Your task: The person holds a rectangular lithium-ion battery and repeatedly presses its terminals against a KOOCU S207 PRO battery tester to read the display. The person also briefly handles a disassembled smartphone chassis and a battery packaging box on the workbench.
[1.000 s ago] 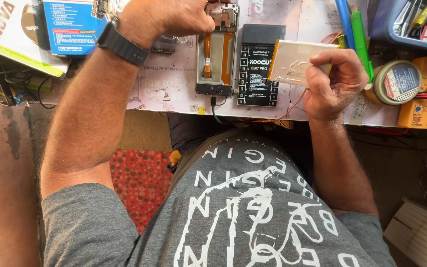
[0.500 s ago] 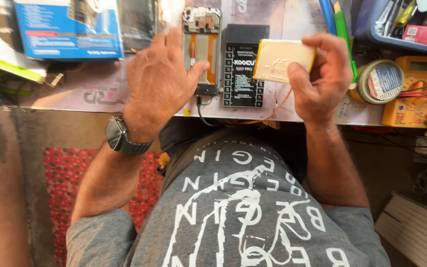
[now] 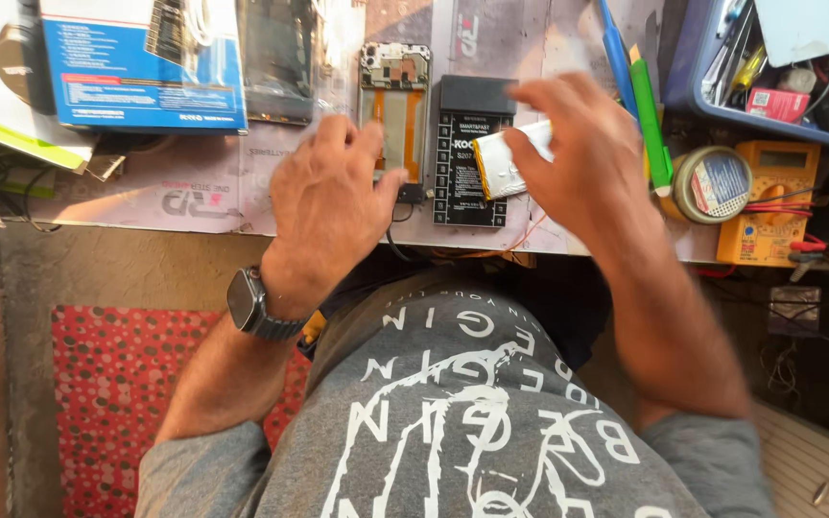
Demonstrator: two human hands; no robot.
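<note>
Head view: my right hand (image 3: 578,158) pinches a silver battery (image 3: 510,163), my open, empty left hand (image 3: 330,206) hovers by the opened phone (image 3: 393,105) near the tabletop's (image 3: 175,197) front edge.

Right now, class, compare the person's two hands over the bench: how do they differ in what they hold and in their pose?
The right hand grips a flat silver battery pack above the black board; the left hand holds nothing.
The left hand hovers, fingers spread, beside the opened phone; the right hand's fingers curl round the pack.
The left wrist wears a watch; the right is bare.
Both are over the work mat.
</note>
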